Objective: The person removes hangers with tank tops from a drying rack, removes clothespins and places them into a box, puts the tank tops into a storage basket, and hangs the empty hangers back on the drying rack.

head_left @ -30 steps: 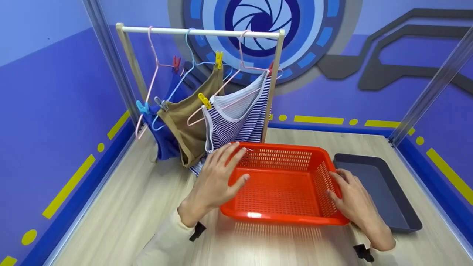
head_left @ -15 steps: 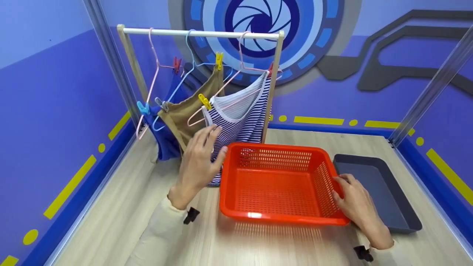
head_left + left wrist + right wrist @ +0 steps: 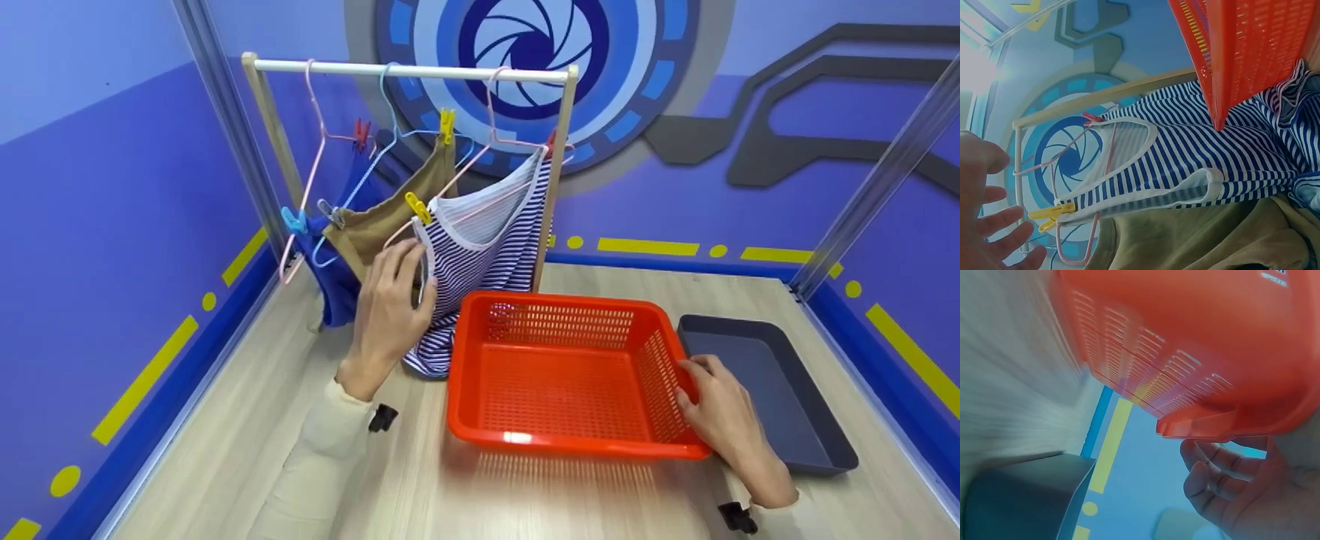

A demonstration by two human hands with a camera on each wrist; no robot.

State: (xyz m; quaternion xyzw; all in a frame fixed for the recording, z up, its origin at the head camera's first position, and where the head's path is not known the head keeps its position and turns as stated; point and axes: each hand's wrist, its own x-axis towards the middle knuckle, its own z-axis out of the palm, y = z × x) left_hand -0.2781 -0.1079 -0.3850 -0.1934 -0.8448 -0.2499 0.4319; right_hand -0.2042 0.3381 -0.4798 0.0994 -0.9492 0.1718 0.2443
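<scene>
My left hand [image 3: 386, 311] is raised in front of the hanging clothes, fingers loosely bent and holding nothing. Nearest to it is a navy-and-white striped sleeveless top [image 3: 480, 262], fixed to a pink hanger [image 3: 491, 112] by a yellow clothespin [image 3: 418, 208] and a red one. In the left wrist view, the fingers stand apart from the top [image 3: 1185, 140]. My right hand [image 3: 724, 405] grips the right rim of a red plastic basket [image 3: 562, 446]. Its other fingers show under the rim in the right wrist view. The basket holds nothing visible.
Behind the top hang a brown garment [image 3: 397, 210] and a blue one [image 3: 337, 292], clipped to hangers on a white-barred wooden rack [image 3: 412, 71]. A dark grey tray [image 3: 787, 405] lies right of the basket. Blue walls enclose the wooden table [image 3: 247, 420].
My left hand has left the basket's left side and moved left and up to the striped top, whose lower part has shifted slightly. The right hand stays at the basket rim.
</scene>
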